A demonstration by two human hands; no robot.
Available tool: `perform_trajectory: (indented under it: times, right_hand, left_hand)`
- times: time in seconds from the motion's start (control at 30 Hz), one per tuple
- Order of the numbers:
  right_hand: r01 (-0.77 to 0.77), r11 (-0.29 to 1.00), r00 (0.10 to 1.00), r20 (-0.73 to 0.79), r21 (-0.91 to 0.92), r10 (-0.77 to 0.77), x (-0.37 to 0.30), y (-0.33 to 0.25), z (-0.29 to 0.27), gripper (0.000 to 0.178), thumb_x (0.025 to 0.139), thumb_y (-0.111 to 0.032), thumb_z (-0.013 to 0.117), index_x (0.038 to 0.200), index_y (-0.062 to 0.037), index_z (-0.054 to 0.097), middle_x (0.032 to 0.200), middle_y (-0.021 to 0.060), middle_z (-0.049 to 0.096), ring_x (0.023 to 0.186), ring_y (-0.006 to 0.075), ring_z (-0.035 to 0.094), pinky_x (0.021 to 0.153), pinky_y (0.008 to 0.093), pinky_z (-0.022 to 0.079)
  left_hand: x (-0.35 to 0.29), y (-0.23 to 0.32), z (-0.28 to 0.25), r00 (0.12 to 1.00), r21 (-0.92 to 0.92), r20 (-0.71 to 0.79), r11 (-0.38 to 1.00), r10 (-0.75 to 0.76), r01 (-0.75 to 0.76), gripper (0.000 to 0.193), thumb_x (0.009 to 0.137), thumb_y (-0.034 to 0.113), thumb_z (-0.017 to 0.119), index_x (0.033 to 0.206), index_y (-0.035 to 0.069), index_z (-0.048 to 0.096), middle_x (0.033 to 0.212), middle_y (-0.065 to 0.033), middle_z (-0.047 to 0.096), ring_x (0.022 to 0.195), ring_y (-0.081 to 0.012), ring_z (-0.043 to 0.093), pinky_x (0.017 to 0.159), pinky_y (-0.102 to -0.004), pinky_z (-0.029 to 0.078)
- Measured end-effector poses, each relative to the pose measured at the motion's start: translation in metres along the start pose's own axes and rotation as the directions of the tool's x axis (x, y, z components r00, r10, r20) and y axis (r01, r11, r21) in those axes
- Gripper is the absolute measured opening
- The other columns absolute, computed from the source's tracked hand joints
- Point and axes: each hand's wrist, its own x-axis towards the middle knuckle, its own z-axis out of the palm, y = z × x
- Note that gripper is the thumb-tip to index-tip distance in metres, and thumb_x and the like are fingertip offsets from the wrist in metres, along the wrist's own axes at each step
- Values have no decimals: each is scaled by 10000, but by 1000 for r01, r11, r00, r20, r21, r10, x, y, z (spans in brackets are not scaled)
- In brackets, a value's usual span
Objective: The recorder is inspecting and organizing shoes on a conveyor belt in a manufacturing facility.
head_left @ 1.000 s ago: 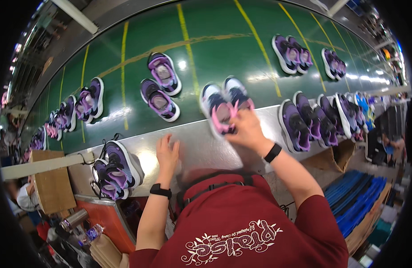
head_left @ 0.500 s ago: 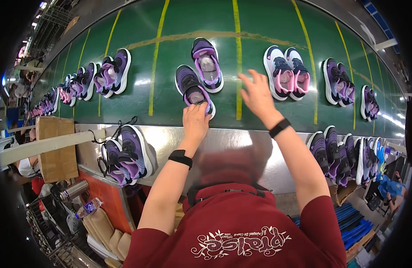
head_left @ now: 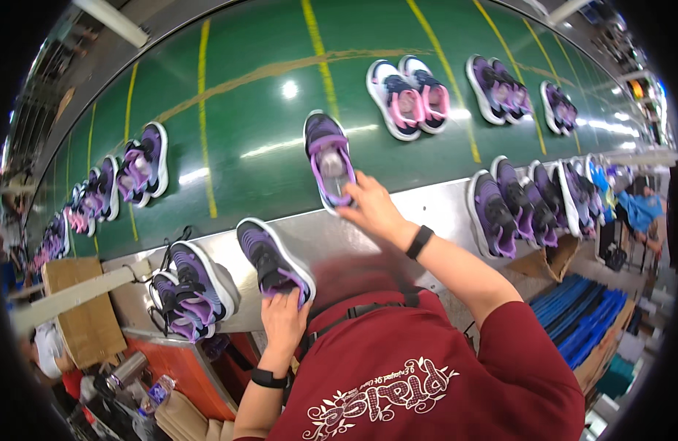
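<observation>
A green belt [head_left: 258,110] crossed by yellow lines fills most of the upper view. Below it, the person wears a maroon shirt [head_left: 456,345] and stands against a bare metal ledge [head_left: 420,206] that runs along the belt's near edge. At the left end stands a cardboard box [head_left: 89,334]; at the lower right lies a blue stack [head_left: 581,316] of flat pieces.

A row of shoes [head_left: 489,209] sits on the ledge to the right, and a laced pair [head_left: 203,272] on the ledge to the left. On the belt, a pink-lined pair [head_left: 390,84] is up and to the right of the hands.

Between these are two separate purple-and-black shoes, both toes pointing away from the person. The near shoe [head_left: 265,253] is over the ledge, just beside the laced pair; the far shoe [head_left: 328,140] is over the belt, its heel at the edge.

The left hand [head_left: 282,320] grips the near shoe's heel, fingers bunched; their tips are hidden, so how deep they reach inside cannot be told. The right hand [head_left: 372,207] pinches the far shoe's heel between thumb and fingers. Each wrist bears a black band [head_left: 420,241].
</observation>
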Motion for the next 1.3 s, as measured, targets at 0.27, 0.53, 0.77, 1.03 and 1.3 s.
perform_trajectory:
  times: [0.27, 0.53, 0.77, 1.03, 1.3]
  right_hand:
    - [-25, 993, 990, 133, -114, 41, -160, -17, -19, 406, 709, -203, 741, 1022, -27, 550, 1184, 277, 478, 1002, 415, 519, 866, 447, 459]
    - [-265, 963, 964, -29, 43, 266, -158, -15, -27, 429, 849, -290, 614, 1141, 1, 499, 915, 228, 619, 860, 390, 598, 728, 464, 480]
    - [-183, 983, 983, 13, -25, 183, -148, -5, -3, 355, 852, -148, 516, 1142, 53, 471, 668, 247, 599, 634, 421, 600, 617, 487, 487]
    - [-197, 980, 972, 135, 16, 193, -162, -9, -16, 446, 828, -134, 505, 1202, 103, 448, 635, 240, 599, 621, 409, 612, 612, 484, 493]
    - [-88, 988, 987, 121, -127, 103, -164, -14, -12, 395, 830, -132, 516, 1122, 133, 500, 654, 234, 607, 641, 403, 616, 623, 454, 501]
  left_hand:
    - [49, 79, 15, 879, -333, -194, 814, 435, -476, 309, 727, 8, 625, 1036, 17, 625, 1026, -113, 626, 982, -283, 592, 828, -358, 504]
    - [94, 122, 34, 955, -63, -257, 983, 149, -171, 491, 724, 50, 572, 1202, -23, 490, 1161, -145, 558, 1066, -315, 519, 924, -432, 408]
    - [69, 103, 57, 940, -499, -331, 860, -79, -103, 476, 683, -26, 594, 1150, 57, 558, 845, -101, 619, 804, -289, 574, 815, -401, 432]
    - [42, 124, 31, 929, 116, -193, 948, 316, -298, 395, 683, 40, 616, 1074, -19, 612, 800, -65, 594, 869, -235, 553, 746, -359, 432]
    - [69, 129, 56, 924, -48, -293, 962, 245, -270, 328, 690, 33, 620, 1017, 32, 639, 791, -41, 576, 820, -242, 566, 665, -345, 491]
